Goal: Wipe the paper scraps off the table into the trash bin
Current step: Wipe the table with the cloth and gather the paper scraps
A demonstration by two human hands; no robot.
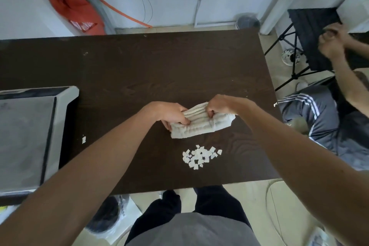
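A folded off-white ribbed cloth [199, 126] lies on the dark brown table [139, 70], held at both ends. My left hand [169, 115] grips its left end and my right hand [221, 106] pinches its upper middle. A pile of several small white paper scraps [199, 157] sits just in front of the cloth, apart from it, near the table's front edge. One stray scrap [84, 139] lies to the left. A bin with a dark opening and clear liner [105, 215] stands on the floor below the front edge, left of my legs.
A grey flat device [26, 138] fills the table's left end. Another person [339, 106] sits at the right, hands near a black stand [311, 32]. An orange cloth [67, 0] hangs at the back wall. A tiny scrap [275, 104] sits at the right edge.
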